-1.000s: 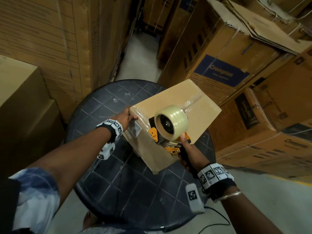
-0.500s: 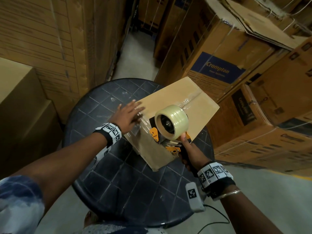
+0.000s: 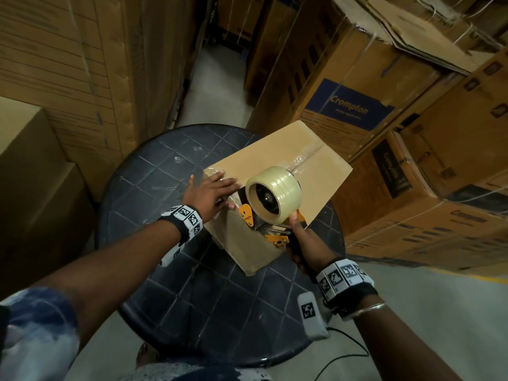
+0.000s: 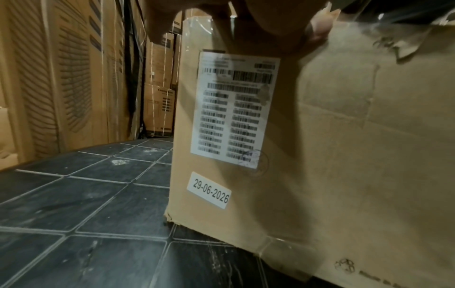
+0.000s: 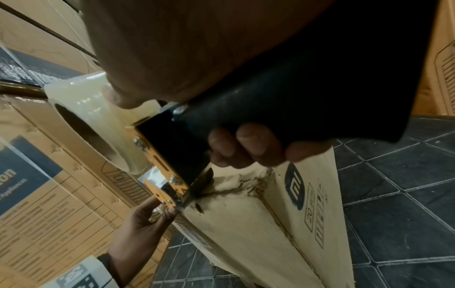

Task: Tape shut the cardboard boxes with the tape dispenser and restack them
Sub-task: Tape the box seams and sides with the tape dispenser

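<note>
- The cardboard box sits on the round dark table, toward the table's far right edge, so its top is at working height for both arms
- The right hand is wrapped round the black handle of the tape dispenser, thumb up against the frame by the roll; the dispenser rests at the box's near end, at the top edge, probably because a strip along the top is being finished or cut there (this is a judgement, the blade itself is hidden)
- The left hand lies flat with fingers spread and straight on the box's near-left corner, pressing clear tape down onto the cardboard; it looks placed there both to smooth the tape and to keep the box from sliding under the dispenser's pull
- In the right wrist view the left hand's fingertips are touching the dispenser's front end at the box edge
- The box's long axis runs from its near end, by the hands, away toward the far right, where a stack of large printed cartons stands; a glossy tape line follows that axis along the middle of the top
- A white barcode label and a date sticker are on the box's side below the left hand, both upright
- Restacking is not yet begun, judging from the box on the table
</note>
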{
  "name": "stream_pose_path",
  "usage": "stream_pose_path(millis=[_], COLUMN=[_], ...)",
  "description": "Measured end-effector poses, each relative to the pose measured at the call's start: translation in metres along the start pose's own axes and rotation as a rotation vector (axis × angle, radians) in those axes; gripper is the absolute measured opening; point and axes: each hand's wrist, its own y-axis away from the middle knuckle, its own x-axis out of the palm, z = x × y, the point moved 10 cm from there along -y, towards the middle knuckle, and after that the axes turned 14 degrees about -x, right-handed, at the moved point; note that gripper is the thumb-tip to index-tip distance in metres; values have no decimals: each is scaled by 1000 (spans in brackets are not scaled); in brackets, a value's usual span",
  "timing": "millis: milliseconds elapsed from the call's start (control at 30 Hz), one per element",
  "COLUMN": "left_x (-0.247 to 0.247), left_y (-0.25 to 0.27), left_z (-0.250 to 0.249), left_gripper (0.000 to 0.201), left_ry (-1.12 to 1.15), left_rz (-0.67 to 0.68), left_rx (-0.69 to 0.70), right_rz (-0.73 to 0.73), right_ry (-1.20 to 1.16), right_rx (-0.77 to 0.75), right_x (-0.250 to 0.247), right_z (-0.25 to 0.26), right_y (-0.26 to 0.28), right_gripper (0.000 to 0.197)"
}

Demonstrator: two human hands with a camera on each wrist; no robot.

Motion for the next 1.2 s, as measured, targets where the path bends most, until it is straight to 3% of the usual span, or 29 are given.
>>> stream_pose_path(millis=[100, 267, 367, 600, 700, 833, 933, 1000, 1067, 1200], left_x=[-1, -1, -3, -2, -2, 3, 18, 20, 20, 19], left_y=[0, 0, 1, -2, 1, 16, 25, 25, 25, 25], left_z=[2, 4, 3, 3, -3, -37, -57, -61, -60, -58], left_gripper=[51, 48, 49, 49, 64, 76, 60, 48, 44, 39], left_ry=[9, 48, 47, 3, -64, -61, -93, -91, -63, -107], left_rz=[14, 29, 32, 66, 86, 89, 121, 106, 96, 77], left_rx=[-7, -16, -25, -42, -12, 140, 210, 215, 210, 158], right_rz=[11, 11, 6, -32, -41, -33, -30, -21, -14, 3], right_ry=[-2, 4, -23, -42, -31, -11, -35, -39, -36, 5], right_rx=[-10, -22, -20, -33, -35, -34, -40, -38, -46, -71], right_x=[3, -8, -13, -18, -19, -16, -16, -14, -13, -13], right_z=[1, -11, -18, -25, -26, -27, -27, -26, -25, -25], right_y=[3, 14, 26, 34, 35, 34, 33, 31, 30, 29], right_gripper=[129, 132, 118, 145, 145, 133, 135, 121, 109, 104])
